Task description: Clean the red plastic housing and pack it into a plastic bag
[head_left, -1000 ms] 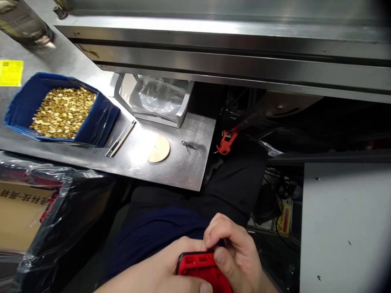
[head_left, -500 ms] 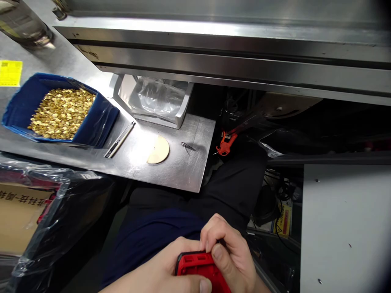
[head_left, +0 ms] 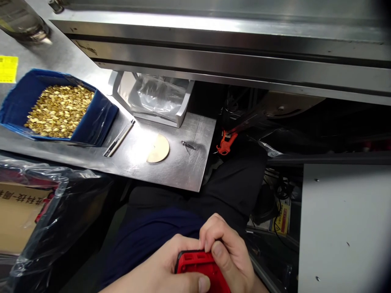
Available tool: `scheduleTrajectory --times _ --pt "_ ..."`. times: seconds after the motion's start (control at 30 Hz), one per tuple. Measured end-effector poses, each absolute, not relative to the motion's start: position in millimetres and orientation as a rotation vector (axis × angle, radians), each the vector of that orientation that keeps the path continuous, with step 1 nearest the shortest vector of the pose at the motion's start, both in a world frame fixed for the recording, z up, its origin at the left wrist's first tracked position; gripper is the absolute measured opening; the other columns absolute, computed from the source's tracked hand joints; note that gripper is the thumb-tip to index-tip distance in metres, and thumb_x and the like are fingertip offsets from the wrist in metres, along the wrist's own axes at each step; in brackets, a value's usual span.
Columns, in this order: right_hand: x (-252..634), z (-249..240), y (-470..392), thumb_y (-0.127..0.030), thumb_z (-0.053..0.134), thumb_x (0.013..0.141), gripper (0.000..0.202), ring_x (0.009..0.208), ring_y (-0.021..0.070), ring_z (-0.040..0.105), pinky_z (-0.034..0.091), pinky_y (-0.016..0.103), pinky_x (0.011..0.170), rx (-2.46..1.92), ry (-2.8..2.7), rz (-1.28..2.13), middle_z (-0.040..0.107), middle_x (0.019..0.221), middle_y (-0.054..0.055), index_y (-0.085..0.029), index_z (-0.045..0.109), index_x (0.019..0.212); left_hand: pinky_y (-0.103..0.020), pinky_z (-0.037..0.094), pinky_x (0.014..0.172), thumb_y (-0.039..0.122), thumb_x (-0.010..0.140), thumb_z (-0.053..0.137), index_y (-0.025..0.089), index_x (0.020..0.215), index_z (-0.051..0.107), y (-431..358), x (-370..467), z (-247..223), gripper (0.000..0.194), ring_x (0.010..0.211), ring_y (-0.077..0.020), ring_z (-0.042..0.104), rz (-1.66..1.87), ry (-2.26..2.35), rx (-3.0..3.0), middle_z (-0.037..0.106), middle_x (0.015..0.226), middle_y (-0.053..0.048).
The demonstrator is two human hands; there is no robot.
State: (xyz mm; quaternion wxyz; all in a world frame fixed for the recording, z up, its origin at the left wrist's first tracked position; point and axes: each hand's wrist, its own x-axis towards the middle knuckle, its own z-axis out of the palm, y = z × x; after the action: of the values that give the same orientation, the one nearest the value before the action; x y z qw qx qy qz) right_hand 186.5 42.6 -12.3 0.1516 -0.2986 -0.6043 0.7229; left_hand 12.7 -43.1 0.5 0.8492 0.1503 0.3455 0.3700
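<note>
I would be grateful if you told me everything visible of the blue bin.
The blue, plastic-looking open bin sits on the metal bench, left of the knife-like tool. It is angular, with clear film over its side, and holds many small gold-coloured metallic pieces. Neither hand touches it.

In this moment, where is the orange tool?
In the head view, the orange tool is right of the metal table's near right corner area, just above the person's dark trousers in the picture.
</note>
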Motion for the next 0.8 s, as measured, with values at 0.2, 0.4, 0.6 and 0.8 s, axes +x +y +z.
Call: scheduleTrajectory --times 0.2,0.4,0.6,0.8 --pt "187.9 -12.5 40.0 -0.046 0.044 0.106 0.029 0.080 0.0200 0.054 0.043 0.038 0.076 -0.921 -1.750 2.025 0.055 0.086 0.003 -0.024 0.055 0.091 -0.027 0.029 0.058 0.057 0.087 0.069 0.014 0.099 0.068 -42.1 11.8 0.7 0.044 0.063 -0.0131 0.035 0.807 0.727 0.334 0.046 0.075 0.000" --pt "185.3 -14.2 41.1 -0.041 0.041 0.108 0.030 0.078 0.0184 0.055 0.042 0.037 0.075 -0.865 -1.825 1.962 0.056 0.083 0.002 -0.023 0.056 0.089 -0.028 0.030 0.059 0.054 0.089 0.068 0.014 0.096 0.068 -44.2 11.3 -1.9 0.041 0.062 -0.0136 0.036 0.838 0.721 0.336 0.046 0.073 0.000" --pt "184.9 -15.7 41.2 -0.041 0.040 0.109 0.029 0.081 0.0193 0.057 0.044 0.037 0.077 -0.882 -1.834 1.952 0.058 0.087 0.003 -0.024 0.059 0.094 -0.027 0.030 0.059 0.051 0.090 0.067 0.012 0.096 0.070 -45.1 10.1 -4.5 0.039 0.063 -0.0138 0.036 0.859 0.719 0.333 0.047 0.074 0.000" --pt "185.2 -15.2 38.8 -0.042 0.041 0.109 0.032 0.079 0.0183 0.056 0.043 0.036 0.074 -0.956 -1.839 1.894 0.055 0.084 0.002 -0.023 0.058 0.090 -0.027 0.030 0.060 0.050 0.091 0.067 0.011 0.102 0.070 -42.8 7.5 -4.9 0.041 0.066 -0.0144 0.037 0.848 0.699 0.323 0.049 0.077 -0.001"
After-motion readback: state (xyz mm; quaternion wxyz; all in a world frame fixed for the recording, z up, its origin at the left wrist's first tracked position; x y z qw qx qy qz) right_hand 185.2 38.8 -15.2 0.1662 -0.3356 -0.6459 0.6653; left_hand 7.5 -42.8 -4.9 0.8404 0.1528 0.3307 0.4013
